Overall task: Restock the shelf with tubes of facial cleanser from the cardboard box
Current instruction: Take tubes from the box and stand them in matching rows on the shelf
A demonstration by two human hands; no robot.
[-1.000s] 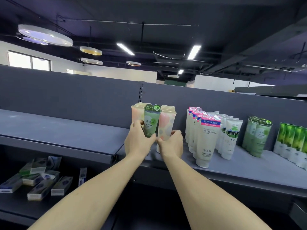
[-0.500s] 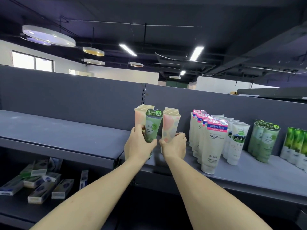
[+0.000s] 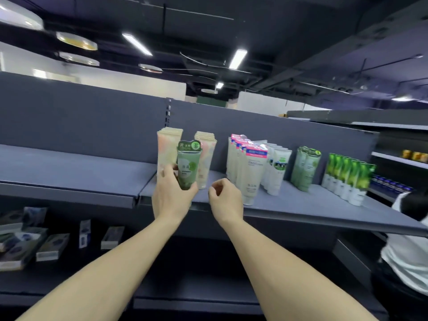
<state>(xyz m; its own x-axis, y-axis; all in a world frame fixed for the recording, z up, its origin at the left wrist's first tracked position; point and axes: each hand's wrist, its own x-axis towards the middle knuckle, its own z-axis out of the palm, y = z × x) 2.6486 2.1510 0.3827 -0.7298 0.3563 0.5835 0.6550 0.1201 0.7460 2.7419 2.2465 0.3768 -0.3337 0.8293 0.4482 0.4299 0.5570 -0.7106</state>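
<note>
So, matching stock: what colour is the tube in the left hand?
Green tube, darker green header; head view.

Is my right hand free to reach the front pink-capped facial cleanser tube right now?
Probably yes. The right hand holds nothing and hovers just left of the pink-capped tube, which stands at the shelf front with nothing between them.

Dark ceiling [image 3: 289,24] overhead, pipes and cables crossing it; two bright strip lights [image 3: 237,58] burn below it, round disc lamps [image 3: 76,40] hang to their left; beneath the ceiling runs a white wall [image 3: 129,82]; in front of that stands a grey back panel [image 3: 81,117], a slotted upright [image 3: 169,112] splitting it; everything looks slightly blurred.
</note>
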